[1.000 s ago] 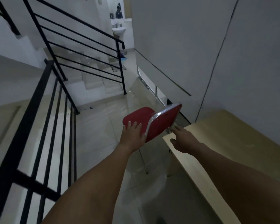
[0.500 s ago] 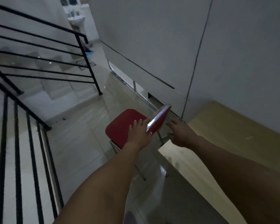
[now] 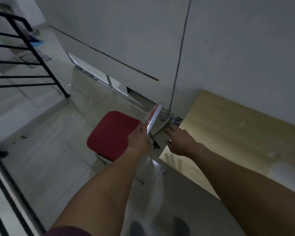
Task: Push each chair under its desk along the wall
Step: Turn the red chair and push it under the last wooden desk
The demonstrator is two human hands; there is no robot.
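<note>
A red chair (image 3: 112,135) with a chrome frame stands on the tiled floor just left of the desk corner, its seat pointing away from the desk. Its backrest (image 3: 154,114) shows edge-on, tilted toward the wall. My left hand (image 3: 139,140) grips the near end of the backrest. My right hand (image 3: 180,142) lies over the corner of the light wood desk (image 3: 237,133), fingertips reaching the chrome bar behind the backrest. Dim light and blur hide whether it grips the bar. The desk stands against the grey wall on the right.
A black stair railing (image 3: 41,53) runs along the left, with another rail (image 3: 10,193) at the lower left. The wall panel (image 3: 126,48) has a gap along its bottom above the floor. My feet (image 3: 160,227) show at the bottom edge.
The chair has swung round, so its backrest now shows edge-on and sits closer to the desk corner. Both hands stayed at the backrest. My view has turned right and down.
</note>
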